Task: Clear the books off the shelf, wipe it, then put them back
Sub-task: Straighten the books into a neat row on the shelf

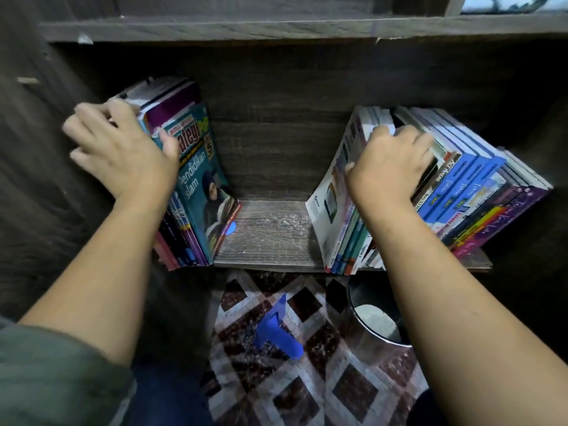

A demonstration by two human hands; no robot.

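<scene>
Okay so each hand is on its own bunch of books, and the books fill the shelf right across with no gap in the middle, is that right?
Not quite. The head view shows a bare, dusty stretch of the dark wooden shelf between the two bunches. The left hand and right hand are indeed each on their own bunch.

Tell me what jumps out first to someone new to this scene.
Two bare arms reach into a dark wooden shelf. The left hand grips a leaning stack fronted by a teal workbook, and the right hand digs into a slanting row of blue-spined books. Between them lies a dusty bare gap.
</scene>
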